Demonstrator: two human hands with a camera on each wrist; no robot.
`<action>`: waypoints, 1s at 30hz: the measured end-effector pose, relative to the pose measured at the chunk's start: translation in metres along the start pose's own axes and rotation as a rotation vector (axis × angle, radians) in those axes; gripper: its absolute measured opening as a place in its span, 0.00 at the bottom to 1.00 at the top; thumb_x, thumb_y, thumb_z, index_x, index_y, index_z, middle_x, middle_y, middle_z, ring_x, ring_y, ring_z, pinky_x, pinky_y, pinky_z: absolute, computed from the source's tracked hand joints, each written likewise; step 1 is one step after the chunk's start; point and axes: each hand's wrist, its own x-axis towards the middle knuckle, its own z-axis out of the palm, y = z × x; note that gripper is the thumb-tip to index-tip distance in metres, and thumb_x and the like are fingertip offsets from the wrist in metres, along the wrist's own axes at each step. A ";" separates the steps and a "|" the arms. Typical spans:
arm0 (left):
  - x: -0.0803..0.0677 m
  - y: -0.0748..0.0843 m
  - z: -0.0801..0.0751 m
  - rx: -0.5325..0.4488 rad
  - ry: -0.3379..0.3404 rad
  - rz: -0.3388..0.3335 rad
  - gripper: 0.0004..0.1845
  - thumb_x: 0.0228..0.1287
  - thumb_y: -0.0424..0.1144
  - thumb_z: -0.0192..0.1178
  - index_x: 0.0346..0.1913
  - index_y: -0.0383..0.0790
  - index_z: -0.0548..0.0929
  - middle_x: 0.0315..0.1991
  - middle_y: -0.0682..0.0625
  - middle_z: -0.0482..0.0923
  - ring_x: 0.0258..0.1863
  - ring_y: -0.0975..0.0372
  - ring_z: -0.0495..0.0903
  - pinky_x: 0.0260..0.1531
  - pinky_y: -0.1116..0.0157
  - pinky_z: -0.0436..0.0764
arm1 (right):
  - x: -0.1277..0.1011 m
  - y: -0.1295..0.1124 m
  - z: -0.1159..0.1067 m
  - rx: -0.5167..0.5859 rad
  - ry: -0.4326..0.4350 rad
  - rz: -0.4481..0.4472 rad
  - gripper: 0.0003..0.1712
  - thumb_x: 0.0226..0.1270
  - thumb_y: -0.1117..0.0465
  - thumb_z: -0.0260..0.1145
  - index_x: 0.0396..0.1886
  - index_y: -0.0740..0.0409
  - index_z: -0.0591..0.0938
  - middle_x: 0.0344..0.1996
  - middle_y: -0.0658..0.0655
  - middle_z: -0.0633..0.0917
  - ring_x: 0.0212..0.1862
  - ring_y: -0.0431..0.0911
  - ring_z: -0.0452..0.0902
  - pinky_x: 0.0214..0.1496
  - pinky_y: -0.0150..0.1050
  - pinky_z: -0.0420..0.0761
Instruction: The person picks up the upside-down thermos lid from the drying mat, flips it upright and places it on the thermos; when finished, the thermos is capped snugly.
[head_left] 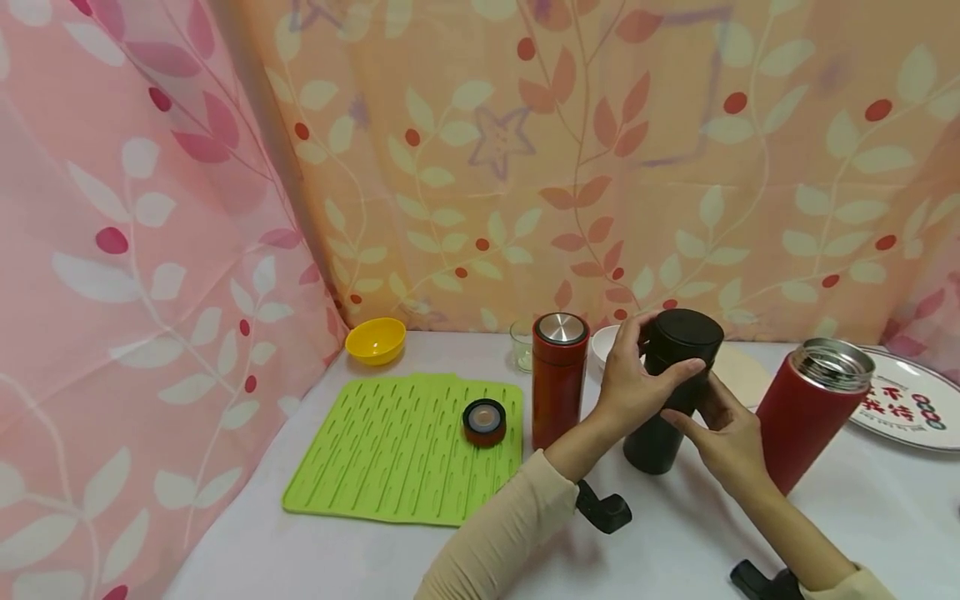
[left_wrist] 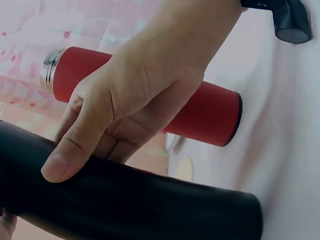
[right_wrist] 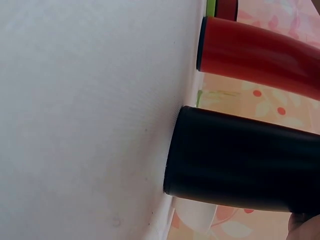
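Note:
A tall black thermos [head_left: 654,446] stands upright on the white table, its black lid [head_left: 686,327] on top. My left hand [head_left: 633,379] grips it near the top, thumb across the front just below the lid, fingers round the far side. Lower down, my right hand [head_left: 731,437] holds the body between thumb and fingers; the left wrist view shows this hand [left_wrist: 130,95] with its thumb along the black side. Just right of it is a lidless red thermos [head_left: 806,425] with a bare steel neck. Left of the black one stands a slimmer red thermos [head_left: 557,392] with a steel-topped lid.
A round dark-red and black lid [head_left: 484,423] lies on a green ridged mat [head_left: 390,467] at the left. Behind are a yellow bowl [head_left: 375,342], a small glass [head_left: 522,346] and a white bowl [head_left: 604,342]. A patterned plate [head_left: 915,400] lies far right.

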 end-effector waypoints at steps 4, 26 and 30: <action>0.000 0.001 0.006 -0.082 0.067 -0.075 0.36 0.45 0.42 0.72 0.57 0.47 0.64 0.54 0.57 0.69 0.51 0.73 0.68 0.50 0.74 0.70 | -0.001 0.002 0.000 0.005 0.006 -0.014 0.45 0.54 0.64 0.69 0.70 0.43 0.59 0.64 0.55 0.69 0.54 0.19 0.66 0.50 0.13 0.67; 0.006 -0.003 -0.009 -0.028 -0.085 0.005 0.34 0.55 0.40 0.65 0.66 0.48 0.65 0.58 0.52 0.72 0.53 0.71 0.71 0.54 0.74 0.71 | 0.000 0.001 0.000 -0.027 -0.009 0.005 0.46 0.55 0.59 0.69 0.70 0.40 0.56 0.65 0.56 0.68 0.57 0.22 0.66 0.51 0.16 0.68; 0.002 0.001 0.000 -0.013 -0.034 -0.049 0.40 0.50 0.43 0.70 0.65 0.51 0.60 0.60 0.56 0.65 0.56 0.71 0.66 0.55 0.71 0.70 | -0.001 0.001 0.000 -0.035 -0.014 0.004 0.45 0.55 0.59 0.69 0.70 0.43 0.58 0.65 0.57 0.68 0.56 0.20 0.65 0.50 0.15 0.68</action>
